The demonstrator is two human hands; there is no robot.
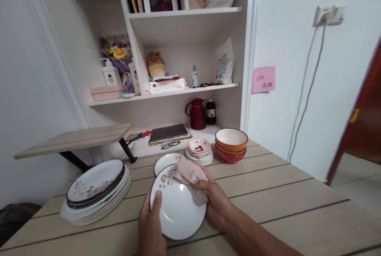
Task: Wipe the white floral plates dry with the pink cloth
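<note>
A white plate (178, 212) with a dark rim and brown flower print is held tilted above the table. My left hand (151, 216) grips its left edge, thumb on the face and fingers underneath. At the right edge, my right hand (212, 196) is closed on a pink cloth (190, 172), which lies folded over the plate's upper right rim. Just behind, a second white plate (166, 162) with the same print rests on the tabletop, partly covered by the held plate and the cloth.
On the wooden table (274, 192), a tall plate stack (97, 182) stands left. Small dishes (199, 149) and orange and red bowls (231, 145) stand at the back. A raised board (77, 139) overhangs the left. Glasses (171, 145), a laptop (168, 133) and a red jug (197, 114) lie beyond.
</note>
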